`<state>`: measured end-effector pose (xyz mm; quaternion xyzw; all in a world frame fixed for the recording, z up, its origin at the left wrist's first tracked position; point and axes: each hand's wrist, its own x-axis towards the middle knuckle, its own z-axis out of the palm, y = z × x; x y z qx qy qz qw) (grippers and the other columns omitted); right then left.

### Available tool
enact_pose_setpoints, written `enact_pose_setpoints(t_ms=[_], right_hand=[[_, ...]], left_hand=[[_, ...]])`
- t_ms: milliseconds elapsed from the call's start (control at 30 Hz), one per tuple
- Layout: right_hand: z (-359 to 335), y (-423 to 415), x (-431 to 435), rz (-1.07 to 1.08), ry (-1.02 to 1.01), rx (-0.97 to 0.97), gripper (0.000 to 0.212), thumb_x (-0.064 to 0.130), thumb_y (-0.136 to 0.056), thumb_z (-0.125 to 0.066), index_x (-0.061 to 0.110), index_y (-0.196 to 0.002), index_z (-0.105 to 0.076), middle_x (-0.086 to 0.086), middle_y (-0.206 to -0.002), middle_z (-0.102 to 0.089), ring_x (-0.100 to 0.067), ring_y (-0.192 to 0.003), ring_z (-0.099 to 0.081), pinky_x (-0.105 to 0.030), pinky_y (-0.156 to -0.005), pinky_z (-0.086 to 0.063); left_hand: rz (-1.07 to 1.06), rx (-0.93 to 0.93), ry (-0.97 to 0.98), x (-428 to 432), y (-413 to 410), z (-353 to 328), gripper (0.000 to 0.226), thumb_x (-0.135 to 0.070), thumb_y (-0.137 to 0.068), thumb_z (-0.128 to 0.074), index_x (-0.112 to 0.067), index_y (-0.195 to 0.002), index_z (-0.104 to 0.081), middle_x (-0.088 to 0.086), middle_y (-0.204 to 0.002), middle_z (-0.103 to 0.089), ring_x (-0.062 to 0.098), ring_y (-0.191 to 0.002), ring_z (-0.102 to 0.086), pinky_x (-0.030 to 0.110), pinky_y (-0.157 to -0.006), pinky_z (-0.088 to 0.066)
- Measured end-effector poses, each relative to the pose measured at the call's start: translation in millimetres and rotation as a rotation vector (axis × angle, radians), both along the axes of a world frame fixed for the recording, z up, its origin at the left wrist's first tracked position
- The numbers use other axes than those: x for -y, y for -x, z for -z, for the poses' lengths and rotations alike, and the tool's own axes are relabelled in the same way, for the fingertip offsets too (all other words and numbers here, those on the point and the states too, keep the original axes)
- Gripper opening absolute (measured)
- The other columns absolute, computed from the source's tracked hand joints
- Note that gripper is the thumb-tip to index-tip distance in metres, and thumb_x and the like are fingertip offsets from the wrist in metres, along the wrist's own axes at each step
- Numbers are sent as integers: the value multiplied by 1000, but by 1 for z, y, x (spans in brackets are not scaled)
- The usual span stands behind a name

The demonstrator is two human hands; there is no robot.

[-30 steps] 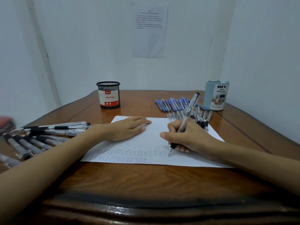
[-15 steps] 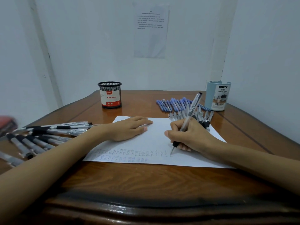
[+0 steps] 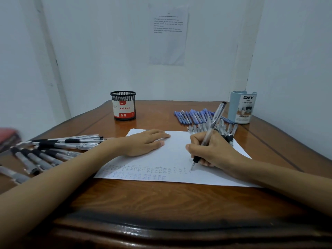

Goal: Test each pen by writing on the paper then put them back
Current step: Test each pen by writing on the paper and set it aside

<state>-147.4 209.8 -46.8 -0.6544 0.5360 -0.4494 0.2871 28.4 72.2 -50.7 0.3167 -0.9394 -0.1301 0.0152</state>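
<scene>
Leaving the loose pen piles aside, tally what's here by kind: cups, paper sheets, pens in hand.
Cups: 2, black mesh cup, blue organizer
Paper sheets: 2, writing paper, wall notice
Pens in right hand: 1, clear pen
Total: 5

**Pen meets paper**

A right hand (image 3: 213,150) grips a clear pen (image 3: 215,121), its tip on a white paper (image 3: 176,151) bearing rows of small marks. The left hand (image 3: 143,142) lies flat on the sheet. Loose pens (image 3: 53,146) lie on the table (image 3: 161,198).
</scene>
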Motion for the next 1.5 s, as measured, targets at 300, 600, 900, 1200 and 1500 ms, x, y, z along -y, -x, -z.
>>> enact_pose_setpoints(t_ms=[300, 600, 900, 1200, 1500], right_hand=[[0, 0, 0, 16, 23, -40, 38, 4, -88, -57, 8, -53, -43, -9, -51, -45, -4, -38, -40, -12, -41, -36], [-5, -3, -5, -19, -34, 125, 41, 49, -73, -54, 11, -61, -48, -13, -64, -39, -9, -42, -28, -16, -38, -22], [-9, 2, -2, -60, -37, 200, 28, 38, -89, -46, 16, -105, -56, 0, -50, -38, -5, -36, -32, -14, -36, -29], [-7, 6, -2, -96, -233, 319, 45, 22, -99, -26, 11, -103, -69, 0, -46, -30, -9, -34, -24, -16, -33, -18], [-6, 6, -1, -105, -215, 236, 25, 34, -98, -40, 25, -115, -56, 1, -43, -36, -7, -29, -29, -14, -29, -23]], left_hand=[[-2, 6, 5, -2, 0, -1, 46, -35, -101, -22, -29, -147, -19, -7, -154, -16, 8, -139, -17, 14, -101, -8], [1, 10, 13, -1, 1, 0, 46, -35, -101, -23, -29, -146, -19, -6, -154, -17, 9, -139, -17, 17, -104, -9], [0, 10, 11, 0, 0, 0, 46, -36, -101, -22, -30, -146, -19, -8, -154, -16, 8, -139, -16, 15, -102, -8], [11, 6, 17, 3, 1, 1, 46, -36, -101, -23, -29, -146, -20, -6, -154, -18, 9, -139, -18, 18, -105, -10], [19, 0, 24, 3, 0, 1, 47, -36, -101, -23, -29, -147, -20, -7, -154, -18, 9, -139, -19, 15, -102, -10]])
